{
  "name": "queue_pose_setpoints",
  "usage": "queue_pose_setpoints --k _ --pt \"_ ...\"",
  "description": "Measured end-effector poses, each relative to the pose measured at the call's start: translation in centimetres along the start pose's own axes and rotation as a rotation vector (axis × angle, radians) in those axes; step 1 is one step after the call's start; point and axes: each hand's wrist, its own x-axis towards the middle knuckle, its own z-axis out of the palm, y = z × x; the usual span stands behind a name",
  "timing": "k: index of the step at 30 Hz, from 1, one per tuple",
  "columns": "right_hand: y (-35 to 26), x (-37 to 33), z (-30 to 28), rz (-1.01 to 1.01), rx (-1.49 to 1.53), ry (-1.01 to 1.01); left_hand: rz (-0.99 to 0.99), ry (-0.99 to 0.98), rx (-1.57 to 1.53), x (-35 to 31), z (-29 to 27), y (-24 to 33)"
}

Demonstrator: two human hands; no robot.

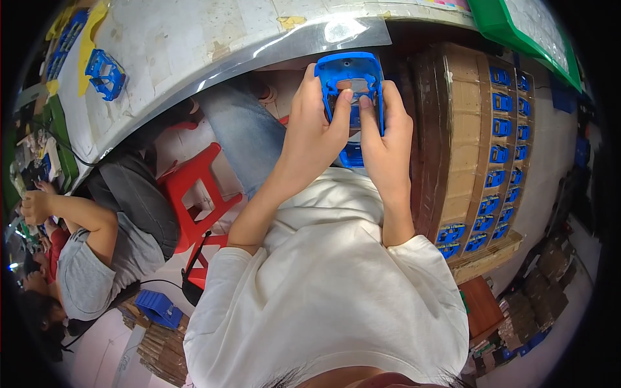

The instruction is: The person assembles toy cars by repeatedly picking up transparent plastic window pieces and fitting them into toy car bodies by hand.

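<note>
A blue toy car body shell (348, 63) with window openings is held upright over my lap, close to the edge of the white table. My left hand (315, 123) wraps its left side, thumb pressed to the window area. My right hand (388, 132) grips the right side, its thumb on the middle of the shell near the other thumb. Fingertips show through the opening from behind. The shell's lower end is partly hidden between my hands. Another blue car shell (105, 75) rests on the table at the far left.
A stack of cardboard trays (463, 129) on my right holds several blue car shells in its compartments. A green bin (511, 29) is at the upper right. Left of me are a red stool (202, 187), a co-worker (97, 271) and a blue crate (158, 307).
</note>
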Motion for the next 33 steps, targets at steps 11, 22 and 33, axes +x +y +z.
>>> queue_pose_setpoints --k 11,22,33 --pt "-0.2 -0.2 -0.2 0.016 0.057 -0.077 0.0 0.08 -0.052 -0.1 -0.2 0.0" --pt "0.9 -0.8 -0.5 0.148 0.252 -0.225 0.033 0.087 -0.093 0.1 -0.6 0.9" --pt "1.0 -0.8 0.3 0.045 0.223 -0.113 -0.068 -0.051 -0.225 -0.4 -0.6 0.0"
